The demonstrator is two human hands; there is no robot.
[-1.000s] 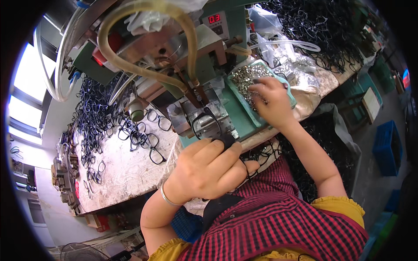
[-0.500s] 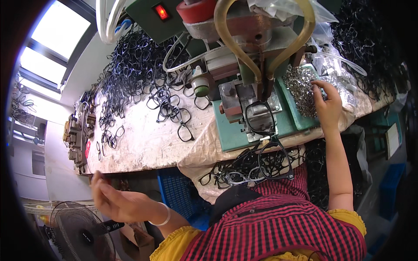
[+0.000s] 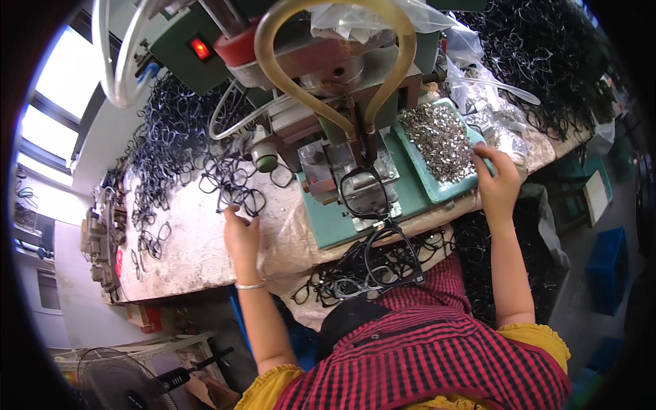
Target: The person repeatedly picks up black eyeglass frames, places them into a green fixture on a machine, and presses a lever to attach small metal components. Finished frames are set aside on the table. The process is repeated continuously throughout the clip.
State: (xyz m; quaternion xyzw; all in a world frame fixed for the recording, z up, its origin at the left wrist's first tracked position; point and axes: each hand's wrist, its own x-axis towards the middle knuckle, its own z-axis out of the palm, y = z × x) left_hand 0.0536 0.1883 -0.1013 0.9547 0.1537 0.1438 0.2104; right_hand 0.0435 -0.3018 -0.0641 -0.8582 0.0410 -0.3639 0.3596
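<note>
My left hand [image 3: 241, 236] rests on the worn white bench top, its fingertips touching black eyeglass frames [image 3: 236, 188] lying loose there. My right hand [image 3: 497, 181] sits at the near right edge of a green tray [image 3: 437, 191] filled with several small silvery metal parts [image 3: 437, 140], fingers on the parts. Between the hands a black eyeglass frame [image 3: 365, 191] lies on the fixture of a green press machine [image 3: 328, 61]. More black frames [image 3: 383, 263] hang in my lap over the bench edge.
A large heap of black frames [image 3: 164, 143] covers the bench's left side, another heap [image 3: 540, 61] the far right. Yellowish hoses [image 3: 328, 102] loop down the machine front. Clear plastic bags [image 3: 478, 89] lie behind the tray. A fan [image 3: 113, 383] stands low left, a blue crate [image 3: 605, 270] right.
My left hand came up from low beside me to the bench and now touches the loose frames. My right hand shifted from the tray's parts toward its near right edge.
</note>
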